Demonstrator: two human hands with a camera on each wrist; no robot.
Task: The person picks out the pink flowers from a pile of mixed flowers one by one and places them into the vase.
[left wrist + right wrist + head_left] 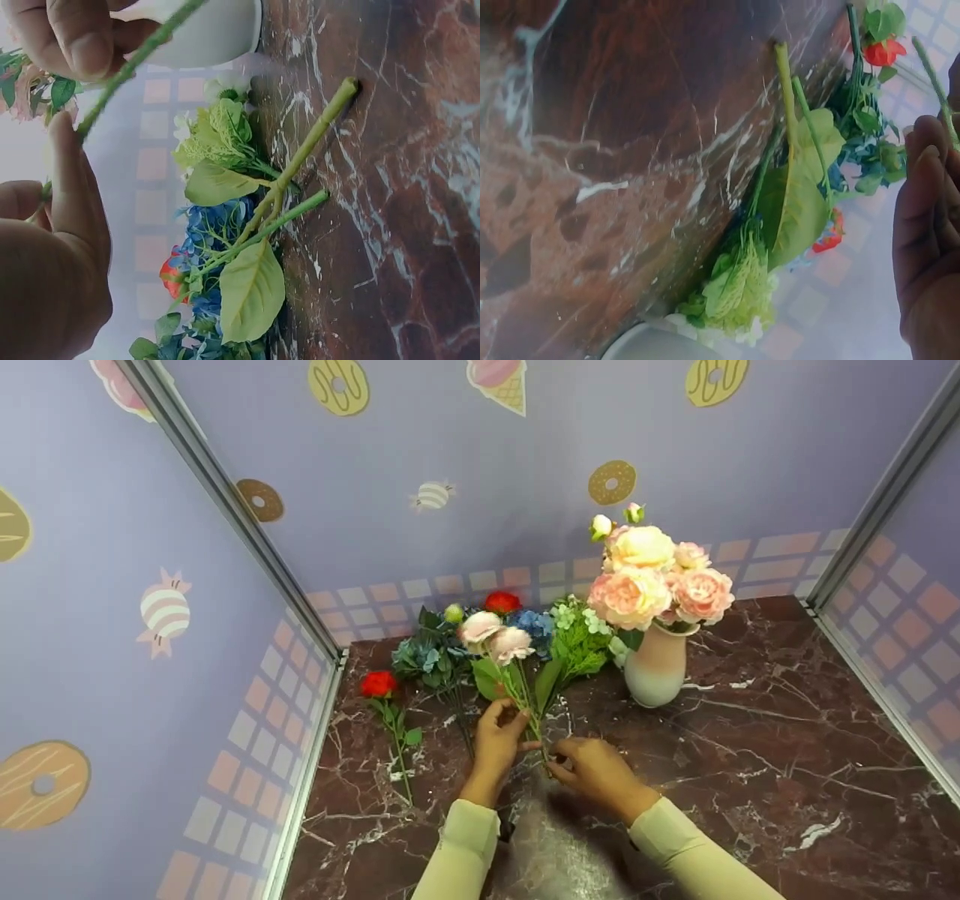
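Observation:
A stem with pale pink blooms (495, 639) is held slanting over the table between both hands. My left hand (495, 742) grips its green stem (127, 71) partway down, below the blooms. Lower on the same stem, near its bottom end, my right hand (598, 771) pinches it between thumb and fingers. In the right wrist view the right hand (928, 225) is at the right edge, with the stem's cut end (922, 52) sticking out past the fingers. Behind the hands, a broad-leaved stem (319, 124) lies on the marble table.
A pink-and-white vase (655, 671) holding peach peonies (641, 585) stands at the back right. Along the back lie blue flowers (534, 626), light green foliage (581, 649) and a red flower (502, 601). Another red flower (379, 684) lies at left. Panel walls enclose the marble table (750, 780).

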